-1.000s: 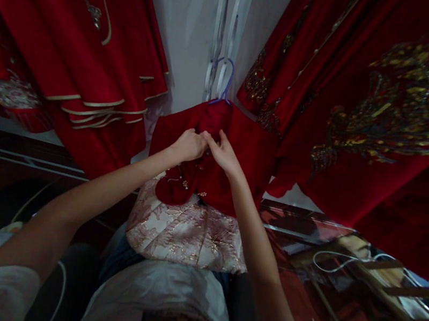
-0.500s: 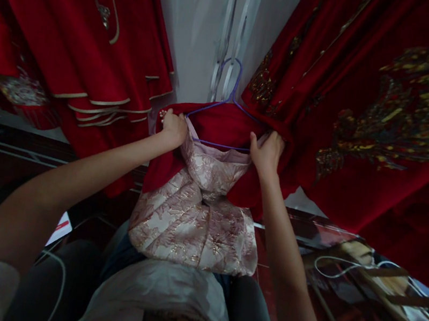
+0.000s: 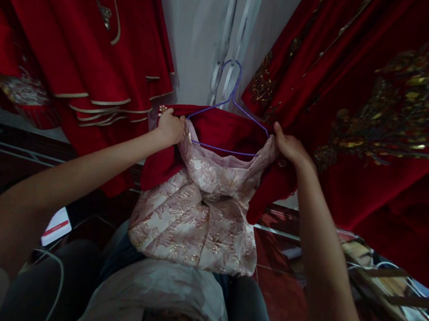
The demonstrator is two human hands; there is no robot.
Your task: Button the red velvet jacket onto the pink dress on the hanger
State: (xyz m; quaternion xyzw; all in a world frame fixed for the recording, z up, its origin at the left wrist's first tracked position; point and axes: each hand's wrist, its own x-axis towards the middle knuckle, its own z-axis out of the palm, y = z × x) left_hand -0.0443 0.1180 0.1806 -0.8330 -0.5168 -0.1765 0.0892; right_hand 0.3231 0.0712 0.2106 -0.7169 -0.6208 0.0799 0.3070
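A pale pink brocade dress [image 3: 203, 229] with metallic thread hangs on a thin purple hanger [image 3: 232, 98], its lower part spread over my lap. Around its shoulders and behind the neckline sits a red garment [image 3: 224, 121], with red cloth falling on both sides. My left hand [image 3: 171, 129] is closed on the red garment at the left shoulder, by the hanger's left end. At the right shoulder, my right hand [image 3: 292, 148] grips the red cloth with the thumb up; its other fingers are mostly hidden.
Red garments with light trim [image 3: 111, 68] hang at the left. At the right hang more, with gold sequins [image 3: 410, 110]. The hanger's hook is at the white cabinet's handles [image 3: 230, 76]. A phone [image 3: 57, 228] with a white cable lies by my left leg. A wooden frame [image 3: 386, 307] stands low right.
My right hand has moved outward to the right, drawing the red cloth off the dress's right shoulder, which now shows. My left hand has stayed nearly in place.
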